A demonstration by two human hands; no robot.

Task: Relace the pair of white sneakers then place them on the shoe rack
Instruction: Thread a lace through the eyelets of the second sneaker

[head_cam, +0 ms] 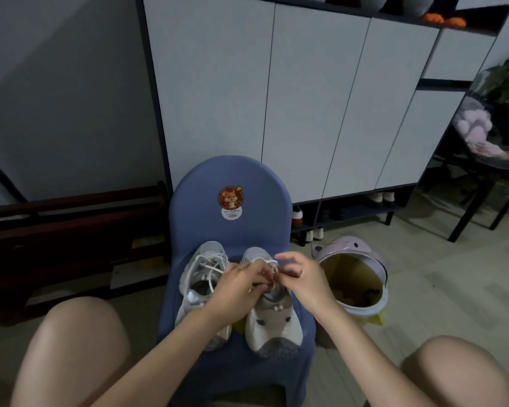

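**Lace pinched over the right sneaker, job not yet finished**

Pinched between the fingers of the left hand (241, 279) and the right hand (301, 277) was the white lace (272, 263) of the right sneaker (272, 321). Both hands were curled tight on it, close together, just over the shoe's tongue.

Both sneakers were set side by side on the seat of a small blue chair (232, 183), toes pointed away. On the left sneaker (202, 277) the lace was seen lying loose and looped, so it was judged not yet done up. How many holes of the right one were filled could not be told, as the hands were in the way.

Nothing had yet been put on the shoe rack (350, 211) under the cabinet, where other shoes were kept.

The sneakers looked soft and netted on top, with thick bumpy grey soles. The chair looked smooth, round and hard.
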